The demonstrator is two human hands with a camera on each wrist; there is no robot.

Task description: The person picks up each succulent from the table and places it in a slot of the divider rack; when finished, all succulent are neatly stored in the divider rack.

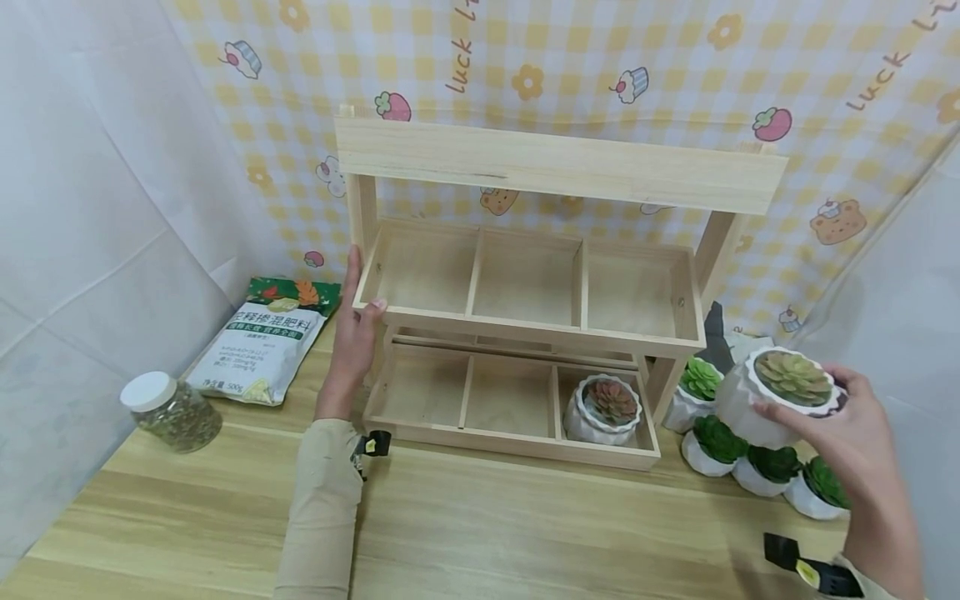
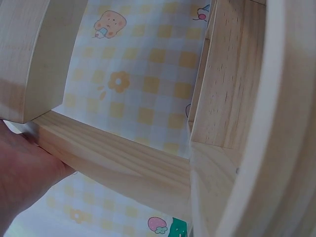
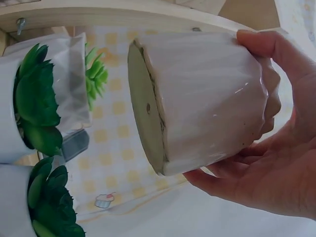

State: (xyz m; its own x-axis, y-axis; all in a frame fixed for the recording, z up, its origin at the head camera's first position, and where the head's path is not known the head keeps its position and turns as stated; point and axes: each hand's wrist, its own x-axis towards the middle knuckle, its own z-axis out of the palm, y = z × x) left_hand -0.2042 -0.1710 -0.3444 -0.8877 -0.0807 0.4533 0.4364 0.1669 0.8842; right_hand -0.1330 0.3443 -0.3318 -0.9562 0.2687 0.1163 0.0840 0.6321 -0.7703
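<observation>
My right hand [image 1: 862, 425] grips a white ceramic pot with a pale green succulent [image 1: 793, 377], raised above the smaller pots at the right. The right wrist view shows the bottom of this pot [image 3: 145, 108], with a small drain hole. My left hand [image 1: 356, 337] holds the left end of a two-tier wooden plant stand [image 1: 525, 325], its thumb over the upper tray's front corner. Each tray has three compartments. A white pot with a reddish succulent [image 1: 602, 410] sits in the lower tray's right compartment. The upper tray's compartments hold nothing.
Several small white pots with green succulents [image 1: 765, 467] stand right of the stand. At the left lie a white and green fertilizer bag [image 1: 258, 350] and a tilted clear jar with a white lid [image 1: 176, 414]. A yellow checked cloth [image 1: 570, 83] hangs behind.
</observation>
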